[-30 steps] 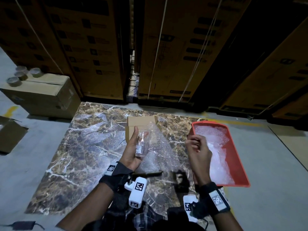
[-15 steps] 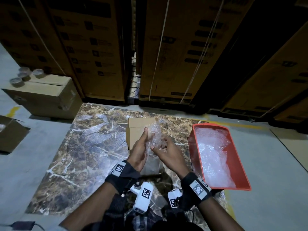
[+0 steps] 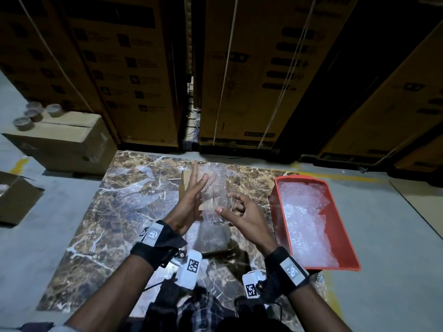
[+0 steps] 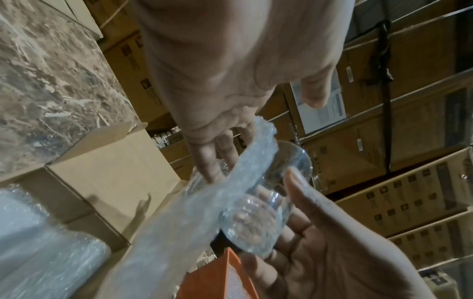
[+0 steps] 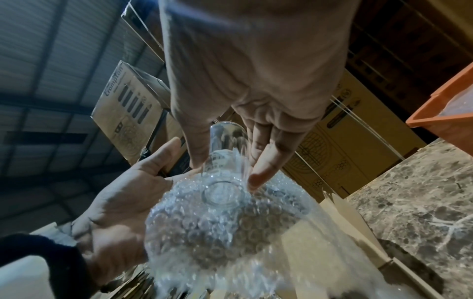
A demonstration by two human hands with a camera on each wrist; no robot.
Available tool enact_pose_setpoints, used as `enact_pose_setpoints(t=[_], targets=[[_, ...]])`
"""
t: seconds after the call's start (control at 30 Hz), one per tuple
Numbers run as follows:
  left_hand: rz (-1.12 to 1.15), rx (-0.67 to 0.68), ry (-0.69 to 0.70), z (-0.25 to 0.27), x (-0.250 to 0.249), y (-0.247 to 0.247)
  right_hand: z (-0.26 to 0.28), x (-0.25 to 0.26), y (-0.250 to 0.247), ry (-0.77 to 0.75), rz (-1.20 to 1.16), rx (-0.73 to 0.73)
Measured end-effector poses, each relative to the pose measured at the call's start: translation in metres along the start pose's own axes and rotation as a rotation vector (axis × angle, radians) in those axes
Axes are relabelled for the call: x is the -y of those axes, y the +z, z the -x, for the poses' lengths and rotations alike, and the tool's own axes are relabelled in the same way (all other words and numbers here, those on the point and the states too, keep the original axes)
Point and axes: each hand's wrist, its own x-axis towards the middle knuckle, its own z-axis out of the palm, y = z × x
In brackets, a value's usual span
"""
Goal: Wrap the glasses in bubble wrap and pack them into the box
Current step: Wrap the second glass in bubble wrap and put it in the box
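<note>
**Glass held between both hands above the box**

I see my left hand [image 3: 189,207] flat, fingers straight and apart, pressed against the sheet of clear bubble wrap [image 3: 212,188]. My right hand [image 3: 242,215] has its fingers curled, pinching the wrap around the clear drinking glass [image 4: 258,218]. The glass hangs in the air directly over the small open brown cardboard box [image 4: 107,182].

That box sits near the far edge of the brown marble-patterned table [image 3: 115,224]; bare table lies to the left of the box and nearer me. Just right of the box, the orange plastic tray [image 3: 345,259] holding more bubble wrap overhangs the table's right edge.

The head view blurs the glass inside the wrap. The right wrist view shows the glass's round base [image 5: 221,195] against bubbled wrap and the left palm behind it. The left wrist view shows a strip of wrap crossing the glass and the box's raised flap.

Beyond the box, tall stacked brown cartons [image 3: 239,75] wall off the far side. Left of the box, on the floor, stands a large closed carton [image 3: 64,144] carrying tape rolls [image 3: 36,113].
</note>
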Motion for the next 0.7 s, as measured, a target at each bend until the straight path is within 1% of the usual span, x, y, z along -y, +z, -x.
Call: enact_pose_setpoints(t=[0.07, 0.1, 0.13, 0.2, 0.33, 0.4, 0.47, 0.7], targets=[[0.079, -0.111, 0.032, 0.001, 0.002, 0.004, -0.001, 0.004, 0.002, 0.011, -0.029, -0.009], [0.131, -0.146, 0.023, 0.001, 0.004, 0.003, -0.002, 0.005, 0.002, 0.011, -0.031, -0.016], [0.192, -0.141, -0.004, 0.001, 0.007, 0.002, -0.003, 0.005, 0.003, 0.01, -0.029, -0.023], [0.289, -0.087, -0.057, 0.006, 0.006, 0.005, -0.005, 0.008, 0.005, 0.002, -0.025, -0.035], [0.32, -0.059, -0.145, 0.013, 0.004, 0.013, -0.01, 0.014, 0.011, -0.001, 0.033, -0.058], [0.36, -0.087, -0.186, 0.011, 0.007, 0.01, -0.01, 0.017, 0.012, -0.004, 0.101, -0.074], [0.407, -0.15, -0.228, 0.009, 0.01, 0.008, -0.009, 0.02, 0.012, -0.002, 0.138, -0.081], [0.495, -0.121, -0.207, 0.006, 0.017, 0.009, -0.005, 0.027, 0.018, 0.008, 0.313, -0.09]])
